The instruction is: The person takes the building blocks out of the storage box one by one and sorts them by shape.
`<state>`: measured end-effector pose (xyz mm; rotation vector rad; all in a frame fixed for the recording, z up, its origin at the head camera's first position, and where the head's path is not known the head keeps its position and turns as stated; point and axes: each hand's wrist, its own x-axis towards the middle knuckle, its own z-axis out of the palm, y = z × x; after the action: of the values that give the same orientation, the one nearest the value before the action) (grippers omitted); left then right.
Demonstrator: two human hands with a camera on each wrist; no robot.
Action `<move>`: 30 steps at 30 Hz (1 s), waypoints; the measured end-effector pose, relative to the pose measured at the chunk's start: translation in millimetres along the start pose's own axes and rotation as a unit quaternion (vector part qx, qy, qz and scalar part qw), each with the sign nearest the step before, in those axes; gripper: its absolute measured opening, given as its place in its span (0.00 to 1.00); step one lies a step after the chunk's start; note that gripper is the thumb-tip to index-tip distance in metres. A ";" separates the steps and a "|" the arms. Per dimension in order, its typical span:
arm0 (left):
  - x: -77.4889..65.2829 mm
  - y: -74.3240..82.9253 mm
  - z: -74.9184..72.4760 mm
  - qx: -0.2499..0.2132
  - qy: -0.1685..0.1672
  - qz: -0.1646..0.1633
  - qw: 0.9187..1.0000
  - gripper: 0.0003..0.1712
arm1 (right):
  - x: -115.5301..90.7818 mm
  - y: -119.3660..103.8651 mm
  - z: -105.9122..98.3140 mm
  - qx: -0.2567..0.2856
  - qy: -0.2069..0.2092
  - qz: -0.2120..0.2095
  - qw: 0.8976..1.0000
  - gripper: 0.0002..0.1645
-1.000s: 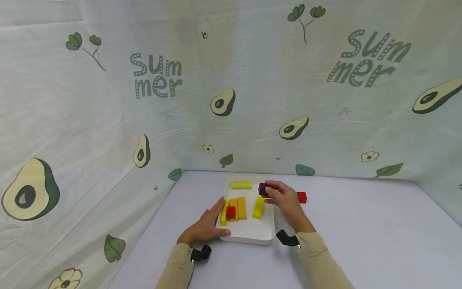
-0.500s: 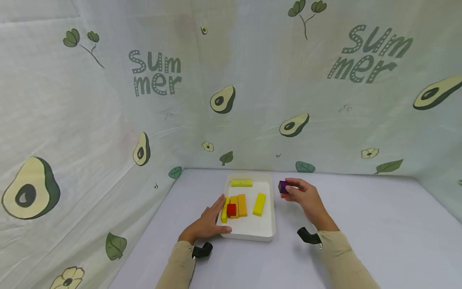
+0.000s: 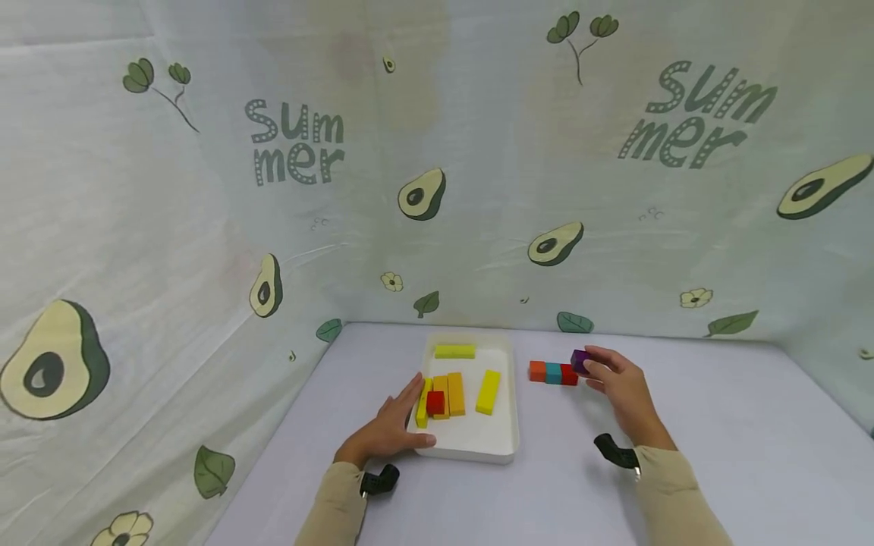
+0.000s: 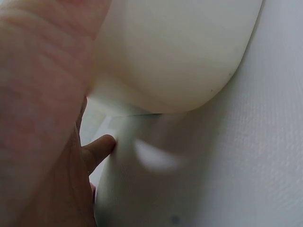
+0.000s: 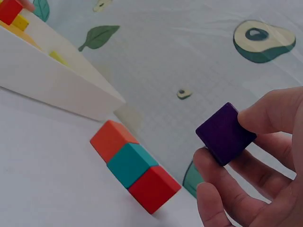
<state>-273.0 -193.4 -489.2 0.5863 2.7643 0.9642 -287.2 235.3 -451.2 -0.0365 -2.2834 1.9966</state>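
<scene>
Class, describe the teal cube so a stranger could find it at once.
Start at the white tray; right of it, three cubes lie in a row on the table. The teal cube is the middle one, between an orange cube and a red cube.

- Head view: looks forward and down from above the bench (image 3: 683,409), wide, taking in both hands, the tray (image 3: 508,425) and the backdrop.
- Left wrist view: pressed close against the tray (image 4: 189,52) wall.
- Right wrist view: close and low, sharing the cube row (image 5: 135,165) (image 3: 553,372) and tray (image 5: 57,85) with the head view.
</scene>
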 end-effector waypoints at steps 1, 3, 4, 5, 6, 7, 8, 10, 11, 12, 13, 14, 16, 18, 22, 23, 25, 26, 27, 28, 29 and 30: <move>0.1 0.7 -0.2 0.000 0.001 0.001 1.000 0.66 | 0.7 2.7 -3.2 0.002 0.007 0.004 1.000 0.35; 0.7 2.2 -1.2 0.002 0.000 0.002 1.000 0.66 | 2.0 6.9 -9.2 0.004 0.020 0.010 1.000 0.35; 1.0 3.0 -1.9 0.002 0.000 0.003 1.000 0.66 | 2.8 8.4 -11.9 0.006 0.026 0.012 1.000 0.35; 1.3 3.5 -2.3 0.003 0.000 0.004 1.000 0.66 | 3.5 9.9 -14.2 0.006 0.032 0.016 0.999 0.35; 1.4 3.9 -2.7 0.004 0.001 0.004 1.000 0.66 | 4.3 11.1 -16.3 0.006 0.037 0.020 0.999 0.36; 1.4 4.1 -2.8 0.005 0.000 0.002 1.000 0.66 | 4.9 12.1 -18.1 0.009 0.041 0.024 0.999 0.36; 1.5 4.1 -2.9 0.004 -0.001 0.002 1.000 0.66 | 5.4 13.2 -19.6 0.011 0.043 0.027 0.999 0.36; 1.2 3.5 -2.5 0.005 -0.002 0.000 1.000 0.66 | 6.5 15.5 -21.7 0.016 0.045 0.034 0.998 0.36; 1.2 2.4 -1.9 0.007 -0.002 0.000 1.000 0.66 | 6.8 16.4 -22.3 0.016 0.045 0.036 0.998 0.36; 1.0 1.6 -1.3 0.005 -0.001 0.000 1.000 0.66 | 7.5 17.4 -22.9 0.020 0.045 0.037 0.998 0.36; 0.6 0.7 -0.7 0.005 0.000 0.000 1.000 0.66 | 8.3 18.2 -23.0 0.024 0.045 0.038 0.998 0.36; -0.1 -0.4 0.0 0.004 0.001 -0.002 1.000 0.66 | 9.4 18.9 -22.7 0.025 0.045 0.040 0.998 0.35; -1.7 -0.6 -0.5 0.002 0.004 -0.008 1.000 0.65 | 11.2 19.3 -21.8 0.021 0.044 0.045 0.998 0.35; -3.4 0.2 -2.2 -0.001 0.007 -0.011 1.000 0.65 | 12.5 20.1 -21.0 0.014 0.046 0.049 0.998 0.35; -4.3 2.3 -3.8 -0.003 0.007 -0.012 1.000 0.65 | 13.7 25.0 -24.1 -0.006 0.047 0.037 0.998 0.34; -3.7 2.2 -3.3 -0.002 0.007 -0.010 1.000 0.65 | 13.9 26.8 -25.6 -0.005 0.048 0.030 0.998 0.34; -2.2 3.1 -1.9 -0.002 0.008 -0.010 1.000 0.65 | 14.0 30.3 -28.9 -0.003 0.043 0.023 0.999 0.34; -1.8 3.3 -1.1 -0.002 0.008 -0.009 1.000 0.65 | 13.8 32.2 -29.8 -0.004 0.041 0.022 0.999 0.34; -1.8 3.5 -0.3 -0.002 0.007 -0.010 1.000 0.65 | 13.5 34.1 -30.1 -0.004 0.037 0.026 0.999 0.35; -2.3 4.1 0.4 -0.001 0.005 -0.010 1.000 0.65 | 12.9 36.2 -30.0 -0.006 0.033 0.032 0.999 0.35; -3.2 4.4 1.0 -0.003 0.001 -0.010 1.000 0.65 | 12.2 38.2 -29.7 -0.006 0.028 0.040 0.999 0.35; -4.3 5.0 1.4 -0.005 -0.002 -0.010 1.000 0.65 | 11.8 40.2 -29.4 -0.008 0.024 0.047 0.999 0.35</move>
<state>-267.2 -190.8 -487.1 0.5577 2.7539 0.9717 -298.2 270.9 -486.4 -0.1958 -2.3083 1.9988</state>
